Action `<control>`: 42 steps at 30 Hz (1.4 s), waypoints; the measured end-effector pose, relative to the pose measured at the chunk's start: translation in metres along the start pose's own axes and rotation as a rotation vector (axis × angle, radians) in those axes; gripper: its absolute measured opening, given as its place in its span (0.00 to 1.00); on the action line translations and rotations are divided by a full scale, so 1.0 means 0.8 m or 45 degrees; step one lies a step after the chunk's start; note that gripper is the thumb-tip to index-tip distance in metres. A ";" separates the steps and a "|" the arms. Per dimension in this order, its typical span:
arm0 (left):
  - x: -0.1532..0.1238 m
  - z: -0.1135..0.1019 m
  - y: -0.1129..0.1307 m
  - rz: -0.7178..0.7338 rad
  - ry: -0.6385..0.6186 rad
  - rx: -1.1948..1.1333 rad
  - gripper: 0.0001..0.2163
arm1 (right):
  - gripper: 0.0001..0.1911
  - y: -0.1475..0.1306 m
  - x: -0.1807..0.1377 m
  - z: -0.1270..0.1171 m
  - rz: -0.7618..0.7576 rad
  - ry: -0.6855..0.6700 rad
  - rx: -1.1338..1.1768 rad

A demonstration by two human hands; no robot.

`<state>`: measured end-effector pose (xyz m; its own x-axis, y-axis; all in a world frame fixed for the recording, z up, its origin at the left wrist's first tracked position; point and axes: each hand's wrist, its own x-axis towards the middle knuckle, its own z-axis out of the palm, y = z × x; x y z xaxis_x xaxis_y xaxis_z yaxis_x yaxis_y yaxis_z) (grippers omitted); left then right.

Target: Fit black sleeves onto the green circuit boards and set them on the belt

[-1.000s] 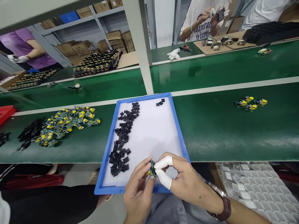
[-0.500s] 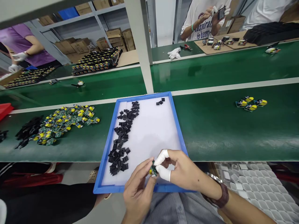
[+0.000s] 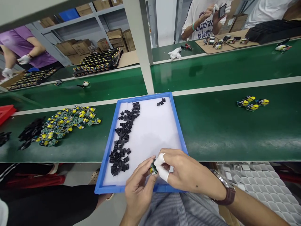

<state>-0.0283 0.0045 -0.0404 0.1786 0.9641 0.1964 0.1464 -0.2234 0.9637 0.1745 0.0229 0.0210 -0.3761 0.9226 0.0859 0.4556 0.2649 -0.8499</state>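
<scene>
Between my hands, over the near edge of a blue-rimmed tray (image 3: 180, 131), is a small green circuit board (image 3: 153, 168) with a yellow part on it. My left hand (image 3: 140, 183) pinches the board from the left between thumb and fingers. From the right, my right hand (image 3: 180, 171) closes its white-covered thumb and forefinger on the board's edge; whether a smaller piece sits between those tips is hidden. Many small black plastic pieces (image 3: 123, 130) lie along the tray's left side, and a few black pieces (image 3: 161, 102) lie at its far right corner.
Left of the tray is a heap of circuit boards with yellow parts (image 3: 68, 122), beside black parts (image 3: 31, 130). Several similar boards (image 3: 252, 103) lie to the right. A post (image 3: 141, 47) rises behind the tray. Across the green belt (image 3: 211, 73), co-workers handle parts.
My right hand has shifted slightly and turned at the board, while my left hand keeps its pinch. Items on the far belt have moved right. A co-worker's gloved hands at the left have moved.
</scene>
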 end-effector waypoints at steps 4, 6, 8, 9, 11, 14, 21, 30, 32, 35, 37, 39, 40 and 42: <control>0.000 0.000 -0.001 -0.024 -0.013 -0.002 0.20 | 0.12 0.007 0.003 -0.006 -0.027 -0.065 -0.015; 0.001 -0.001 -0.002 -0.047 -0.014 -0.009 0.20 | 0.10 0.010 0.003 -0.006 -0.076 -0.084 -0.023; 0.003 -0.002 -0.002 -0.064 -0.013 -0.010 0.20 | 0.10 0.012 0.001 -0.005 -0.103 -0.087 -0.001; 0.004 -0.002 -0.002 -0.061 -0.014 -0.012 0.20 | 0.10 0.013 0.000 -0.004 -0.097 -0.080 0.034; 0.005 -0.002 -0.002 -0.047 -0.026 -0.019 0.20 | 0.12 0.013 -0.002 -0.002 -0.048 -0.045 0.136; 0.006 -0.001 0.001 -0.028 -0.050 -0.038 0.20 | 0.12 0.013 -0.005 0.000 0.009 -0.011 0.249; 0.005 0.000 0.002 -0.051 -0.059 -0.001 0.20 | 0.12 0.015 -0.011 0.006 -0.011 -0.025 0.205; 0.006 -0.001 0.001 0.035 -0.053 -0.081 0.22 | 0.17 0.022 -0.016 0.025 0.121 0.150 0.449; 0.006 -0.001 0.001 0.045 -0.071 -0.076 0.22 | 0.13 0.025 -0.013 0.030 0.206 0.186 0.516; 0.005 -0.002 0.000 0.054 -0.088 -0.048 0.22 | 0.09 0.026 -0.009 0.033 0.234 0.206 0.555; 0.004 -0.002 0.000 0.061 -0.094 -0.031 0.22 | 0.09 0.024 -0.008 0.034 0.220 0.219 0.544; 0.004 -0.002 -0.001 0.071 -0.091 -0.016 0.22 | 0.09 0.021 -0.008 0.035 0.194 0.235 0.480; 0.004 -0.002 -0.002 0.077 -0.082 -0.010 0.22 | 0.09 0.019 -0.010 0.036 0.177 0.246 0.429; 0.005 -0.002 -0.003 0.095 -0.063 0.002 0.23 | 0.10 0.015 -0.012 0.039 0.139 0.265 0.331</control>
<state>-0.0299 0.0089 -0.0419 0.2373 0.9365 0.2580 0.1329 -0.2944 0.9464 0.1583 0.0083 -0.0062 -0.1514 0.9861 0.0685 0.2535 0.1057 -0.9616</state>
